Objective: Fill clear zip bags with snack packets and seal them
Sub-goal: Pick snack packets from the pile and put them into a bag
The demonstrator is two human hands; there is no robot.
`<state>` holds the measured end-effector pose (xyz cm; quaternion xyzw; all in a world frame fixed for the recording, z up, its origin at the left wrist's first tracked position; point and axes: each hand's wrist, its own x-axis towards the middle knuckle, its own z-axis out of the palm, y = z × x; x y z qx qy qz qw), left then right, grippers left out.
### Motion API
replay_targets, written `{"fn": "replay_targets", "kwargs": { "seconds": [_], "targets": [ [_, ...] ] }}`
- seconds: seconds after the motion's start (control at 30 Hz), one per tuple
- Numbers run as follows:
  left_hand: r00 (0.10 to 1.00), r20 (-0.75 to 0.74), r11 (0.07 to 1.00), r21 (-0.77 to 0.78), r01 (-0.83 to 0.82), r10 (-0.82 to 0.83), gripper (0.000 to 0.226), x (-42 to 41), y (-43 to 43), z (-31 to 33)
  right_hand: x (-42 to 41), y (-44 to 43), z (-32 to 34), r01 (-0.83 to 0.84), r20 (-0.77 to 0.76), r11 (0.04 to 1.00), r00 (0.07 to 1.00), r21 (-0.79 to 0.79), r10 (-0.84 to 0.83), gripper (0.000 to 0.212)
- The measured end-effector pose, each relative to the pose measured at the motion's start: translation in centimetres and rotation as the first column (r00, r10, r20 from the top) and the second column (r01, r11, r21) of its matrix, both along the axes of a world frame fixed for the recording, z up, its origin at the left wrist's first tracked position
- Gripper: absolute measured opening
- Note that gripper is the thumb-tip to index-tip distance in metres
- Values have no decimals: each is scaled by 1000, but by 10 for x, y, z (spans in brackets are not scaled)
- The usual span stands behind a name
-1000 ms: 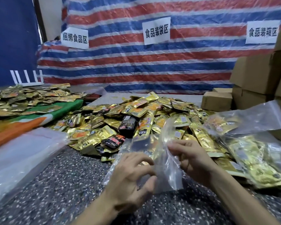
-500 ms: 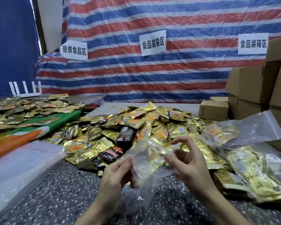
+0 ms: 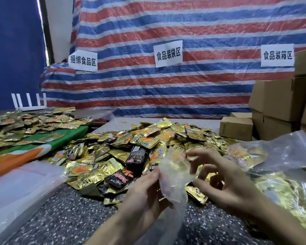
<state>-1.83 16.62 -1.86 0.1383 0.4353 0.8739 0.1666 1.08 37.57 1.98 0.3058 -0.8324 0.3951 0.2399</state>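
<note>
- Zip bag (image 3: 173, 175), clear and seemingly empty, is held just in front of the snack packets (image 3: 148, 138) heaped on the table (image 3: 60, 209).
- Left hand (image 3: 145, 193) pinches its edge.
- Right hand (image 3: 226, 184) has its fingers spread and half curled at the mouth; I can't tell if it grips.
- Filled bags (image 3: 281, 191) lie to the right; this one still needs filling and sealing.

One left hand (image 3: 145, 193), one right hand (image 3: 224, 184), one empty clear zip bag (image 3: 173, 175), three paper signs (image 3: 168, 55), at least six cardboard boxes (image 3: 279, 98), at least two filled zip bags (image 3: 281, 156), gold snack packets (image 3: 148, 131) beyond counting, at least three black snack packets (image 3: 136, 156)
</note>
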Motion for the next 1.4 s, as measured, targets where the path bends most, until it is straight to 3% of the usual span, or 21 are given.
{"fn": "replay_targets", "kwargs": {
  "seconds": [0.07, 0.17, 0.27, 0.33, 0.4, 0.47, 0.53, 0.57, 0.67, 0.77, 0.83, 0.93, 1.0, 1.13, 1.3, 1.37, 1.4],
  "targets": [
    [1000, -17, 1000, -11, 16, -16, 53, -4, 3, 0, -7, 4, 2, -45, -18, 999, 999, -2, 45, 16],
    [993, -113, 998, -45, -47, 42, 36, -17, -4, 4, -10, 11, -10, -32, -79, 987, 997, -158, 20, 22],
    [919, -301, 939, -148, -310, 255, 42, -35, -12, 7, -4, 20, -18, 46, -189, 968, 977, -247, -94, 26],
    [754, -538, 759, -287, -584, 377, 40, -51, -14, 3, -1, 22, -18, 49, -231, 960, 966, -277, -115, 25],
    [604, -750, 478, -441, -760, 269, 24, -65, -9, -3, 0, 20, -17, 38, -267, 960, 957, -278, -115, 21],
    [608, -792, 222, -583, -781, 57, 61, -73, 0, -15, 0, 19, -18, 45, -302, 969, 946, -243, -119, 18],
    [649, -761, 92, -647, -757, -13, 88, -76, 9, -28, 0, 18, -21, 50, -307, 977, 945, -207, -113, 20],
    [655, -755, 75, -654, -753, 2, 90, -75, 12, -32, 1, 18, -22, 40, -308, 981, 946, -192, -99, 19],
    [619, -778, 99, -611, -785, 111, 60, -79, 12, -38, 2, 13, -23, 35, -324, 991, 943, -129, -75, 18],
    [581, -773, 213, -541, -814, 255, 20, -77, 7, -35, 5, 8, -22, 21, -342, 995, 938, -97, -54, 18],
    [565, -745, 301, -481, -824, 356, 6, -70, 0, -28, 7, 6, -23, 25, -331, 996, 942, -89, -53, 18],
    [576, -649, 483, -344, -805, 498, 5, -55, -7, -2, 9, 5, -24, 39, -300, 996, 952, -82, -62, 16],
    [553, -626, 539, -240, -807, 549, 9, -40, -12, 20, 10, 5, -24, 36, -286, 997, 957, -74, -56, 21],
    [562, -661, 656, -139, -742, 497, 24, 2, -18, 64, 13, 3, -22, 2, -279, 999, 960, -41, -13, 15],
    [578, -746, 639, -273, -719, 332, 22, 39, -8, 101, 15, -2, -22, 0, -303, 1000, 953, 10, 3, 8],
    [563, -784, 553, -357, -753, 260, 21, 41, -1, 105, 15, -3, -23, -21, -308, 1000, 951, 13, 24, 9],
    [536, -816, 468, -396, -790, 215, 25, 41, 1, 105, 15, -3, -24, -38, -303, 999, 952, 0, 36, 10]
  ]
}}
